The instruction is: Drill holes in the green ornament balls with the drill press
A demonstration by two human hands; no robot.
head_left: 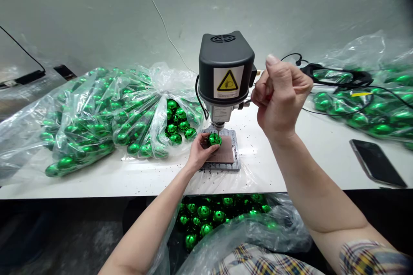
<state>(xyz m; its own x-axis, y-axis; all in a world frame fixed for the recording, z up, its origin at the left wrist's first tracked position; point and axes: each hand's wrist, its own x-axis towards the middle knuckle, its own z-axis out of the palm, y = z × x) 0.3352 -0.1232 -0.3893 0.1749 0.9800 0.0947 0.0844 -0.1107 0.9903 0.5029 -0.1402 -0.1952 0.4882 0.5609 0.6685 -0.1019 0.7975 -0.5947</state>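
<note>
A small black bench drill press (226, 62) stands on the white table, with a yellow warning label on its front. Under its chuck (218, 126), my left hand (200, 151) pinches a shiny green ball (214, 139) between thumb and fingers. The ball is over a brown board (222, 151) on the grey drill base (236, 161). The bit appears to meet the top of the ball, though how deep it goes is not visible. To the right of the drill head, my right hand (282, 94) is closed in a fist around the feed lever, which it mostly hides.
Clear plastic bags (97, 116) of green balls fill the table's left side, one gaping toward the drill. Another bag (371, 107) lies at right, near black cables and a phone (376, 162). Below the table edge, more balls (206, 219) lie in an open bag. Dark shavings surround the base.
</note>
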